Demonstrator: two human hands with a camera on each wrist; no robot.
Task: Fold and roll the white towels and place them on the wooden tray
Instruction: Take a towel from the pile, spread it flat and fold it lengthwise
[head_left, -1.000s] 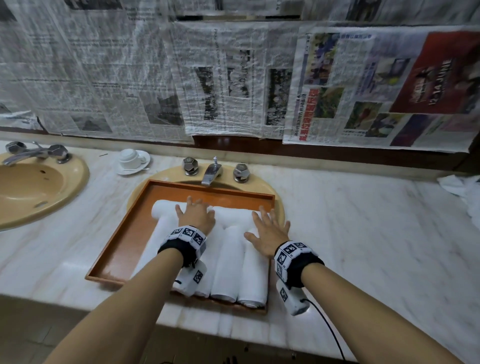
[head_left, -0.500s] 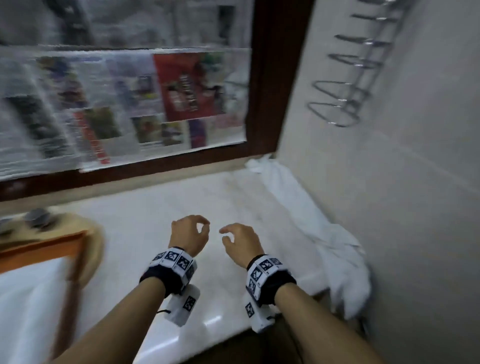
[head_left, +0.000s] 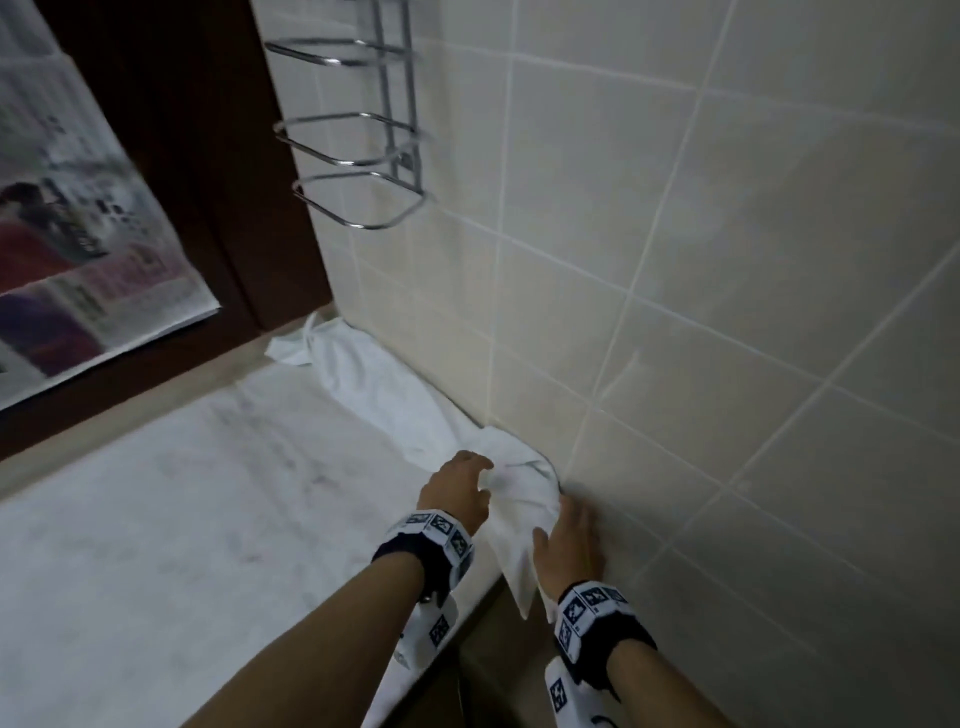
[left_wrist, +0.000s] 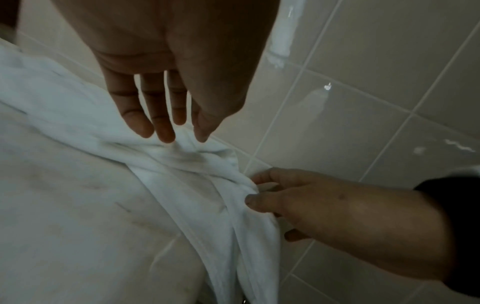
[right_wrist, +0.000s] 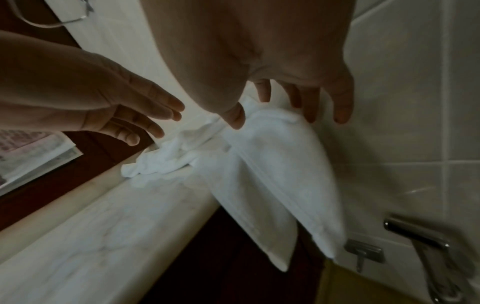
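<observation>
A crumpled white towel (head_left: 395, 395) lies along the right end of the marble counter (head_left: 182, 519), against the tiled wall, with one end hanging over the front edge. My left hand (head_left: 480, 467) reaches down onto it with straight fingers, the tips just touching the cloth (left_wrist: 182, 185). My right hand (head_left: 563, 512) is at the overhanging part by the wall. Its thumb and fingers (left_wrist: 262, 175) lie on either side of a fold, still spread (right_wrist: 272, 117). The wooden tray and rolled towels are out of view.
The tiled wall (head_left: 727, 312) stands close on the right, with a chrome wire rack (head_left: 363, 171) mounted above. A newspaper-covered panel in a dark wooden frame (head_left: 78, 260) backs the counter. Chrome fittings (right_wrist: 428, 246) sit on the wall below counter level.
My view has swung right, away from the tray of rolled towels. Both hands left the tray, crossed the counter and now reach the loose towel by the wall.
</observation>
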